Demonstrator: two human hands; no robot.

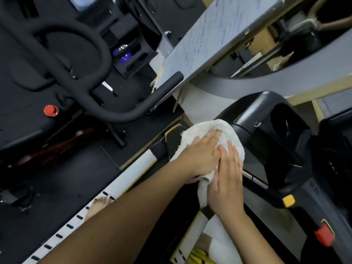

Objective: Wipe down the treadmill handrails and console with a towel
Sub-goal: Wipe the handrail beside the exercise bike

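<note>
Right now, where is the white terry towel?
In the head view, the white terry towel sits centre-right, draped over the black treadmill handrail, with the left hand and right hand on it.

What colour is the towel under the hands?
The towel is white, seen best in the head view, its only view.

A white terry towel (215, 138) lies bunched over the black handrail (245, 134) near the scene's centre, one end hanging down. The handrail joins the black console (282, 126) at right, which has a round cup recess.
</note>
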